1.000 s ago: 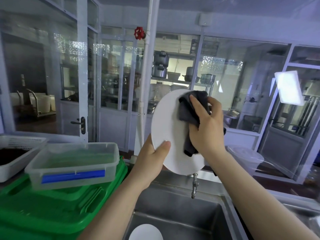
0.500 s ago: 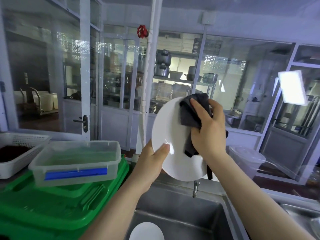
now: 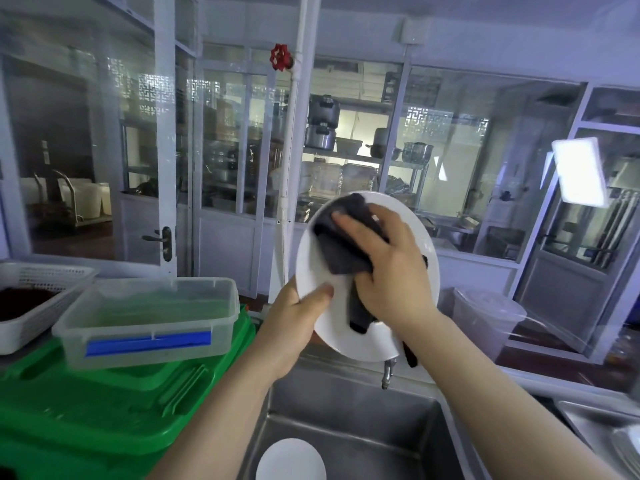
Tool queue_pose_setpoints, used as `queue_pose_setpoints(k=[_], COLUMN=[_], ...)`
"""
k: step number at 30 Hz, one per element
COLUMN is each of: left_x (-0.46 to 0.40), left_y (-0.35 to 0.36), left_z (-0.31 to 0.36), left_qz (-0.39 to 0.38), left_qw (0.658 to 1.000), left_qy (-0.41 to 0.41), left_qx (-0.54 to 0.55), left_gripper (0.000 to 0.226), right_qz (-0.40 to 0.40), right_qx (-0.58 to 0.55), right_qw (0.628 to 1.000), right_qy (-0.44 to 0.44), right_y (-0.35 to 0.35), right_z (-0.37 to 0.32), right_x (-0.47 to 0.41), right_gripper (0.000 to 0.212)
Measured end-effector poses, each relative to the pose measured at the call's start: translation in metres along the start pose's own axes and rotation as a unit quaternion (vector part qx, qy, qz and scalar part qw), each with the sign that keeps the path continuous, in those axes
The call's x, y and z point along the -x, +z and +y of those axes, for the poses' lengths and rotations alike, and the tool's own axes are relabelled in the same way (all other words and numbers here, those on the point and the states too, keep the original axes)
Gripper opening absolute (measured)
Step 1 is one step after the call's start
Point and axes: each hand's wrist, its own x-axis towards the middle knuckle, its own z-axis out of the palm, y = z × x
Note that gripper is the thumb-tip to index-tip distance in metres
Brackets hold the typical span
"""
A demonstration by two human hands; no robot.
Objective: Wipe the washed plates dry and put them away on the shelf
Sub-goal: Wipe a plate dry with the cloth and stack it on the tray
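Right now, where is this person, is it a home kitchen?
Probably a restaurant or canteen kitchen. There is a deep steel sink, metal shelves stacked with big cooking pots behind glass partitions, and large green plastic crates.

Glazed white-framed partition wall [image 3: 221, 143]; grey door with dark lever handle [image 3: 165, 242]; vertical white pipe [image 3: 294, 133] bearing red valve wheel [image 3: 280, 57]; metal shelving rack [image 3: 363, 157] holding steel pots beyond.

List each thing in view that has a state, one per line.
Round white plate: held tilted over the sink, being wiped.
Dark grey cloth: pressed on the plate.
Left hand: grips the plate's rim.
Right hand: presses the cloth.
Second white plate: lying in the steel sink.
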Motion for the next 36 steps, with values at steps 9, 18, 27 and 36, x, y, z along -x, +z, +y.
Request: queue_pose_setpoints(k=[9, 18, 27, 36], left_x=[0.007, 0.002, -0.002, -0.003], left_y=[0.003, -0.017, -0.018, -0.008], left_z=[0.004, -0.002, 0.004, -0.001], left_qz=[-0.033, -0.057, 0.086, 0.108], left_qw=[0.993, 0.958, 0.962, 0.975], left_qy=[-0.009, -0.055, -0.021, 0.005], left_qx=[0.109, 0.276, 0.260, 0.195], left_gripper=[0.080, 0.070, 0.046, 0.033], right_qz=[-0.059, -0.130, -0.094, 0.034], right_qx=[0.018, 0.075, 0.123, 0.149], right_qw=[0.997, 0.976, 0.976, 0.986], right_qy=[-0.045, -0.156, -0.155, 0.066], right_y=[0.008, 0.006, -0.004, 0.005], right_z=[-0.012, -0.013, 0.025, 0.037], right_x=[0.015, 0.036, 0.048, 0.056], right_gripper=[0.048, 0.050, 0.062, 0.067])
